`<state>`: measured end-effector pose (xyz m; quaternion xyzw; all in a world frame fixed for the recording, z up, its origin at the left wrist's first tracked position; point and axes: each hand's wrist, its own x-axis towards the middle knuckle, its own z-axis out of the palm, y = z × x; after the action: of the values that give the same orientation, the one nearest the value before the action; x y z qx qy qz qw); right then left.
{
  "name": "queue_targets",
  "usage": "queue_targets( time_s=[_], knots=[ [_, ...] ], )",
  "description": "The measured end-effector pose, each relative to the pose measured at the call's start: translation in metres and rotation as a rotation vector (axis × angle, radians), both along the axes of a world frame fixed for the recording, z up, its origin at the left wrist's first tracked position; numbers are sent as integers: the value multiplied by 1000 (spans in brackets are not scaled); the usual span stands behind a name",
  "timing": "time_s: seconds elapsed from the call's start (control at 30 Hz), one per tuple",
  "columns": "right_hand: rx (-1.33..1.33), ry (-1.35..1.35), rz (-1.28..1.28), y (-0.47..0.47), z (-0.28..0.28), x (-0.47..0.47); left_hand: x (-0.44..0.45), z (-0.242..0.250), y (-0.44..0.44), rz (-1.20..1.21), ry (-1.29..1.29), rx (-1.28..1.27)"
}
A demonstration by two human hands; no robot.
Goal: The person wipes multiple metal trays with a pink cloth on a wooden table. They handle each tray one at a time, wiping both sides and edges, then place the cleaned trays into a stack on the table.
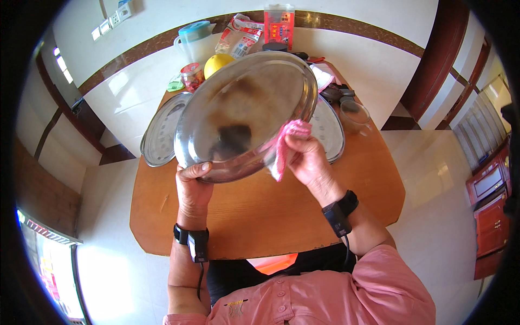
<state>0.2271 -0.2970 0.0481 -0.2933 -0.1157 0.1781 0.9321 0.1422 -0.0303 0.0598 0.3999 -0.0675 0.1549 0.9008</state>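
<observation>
An oval stainless steel tray (252, 97) is tilted up above the table, its shiny face showing brownish and dark reflections. My left hand (193, 187) grips its lower left rim, thumb on the face and fingers hidden behind. In my right hand (306, 156) is a bunched pink cloth (290, 136), held at the tray's lower right rim. Behind the raised tray, a second oval metal tray (164, 130) lies at the left of the table. Another metal tray (330, 132) lies to the right, partly covered by the raised one.
On the wooden table (252, 219) stand a plastic pitcher with a blue lid (195, 38), a yellow round fruit (218, 64), a red-lidded jar (191, 75) and plastic food packages (279, 28). A clear glass cup (354, 113) is at the right edge, beside dark objects (335, 92).
</observation>
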Motion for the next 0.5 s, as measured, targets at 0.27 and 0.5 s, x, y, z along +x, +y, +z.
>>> queue_targets(
  time_s=[0.27, 0.5],
  knots=[
    [140, -81, -177, -52, 22, 36, 9, -13, 34, 6, 12, 123],
    [105, -98, -255, -54, 26, 33, 10, -19, 34, -115, -47, -196]
  ],
)
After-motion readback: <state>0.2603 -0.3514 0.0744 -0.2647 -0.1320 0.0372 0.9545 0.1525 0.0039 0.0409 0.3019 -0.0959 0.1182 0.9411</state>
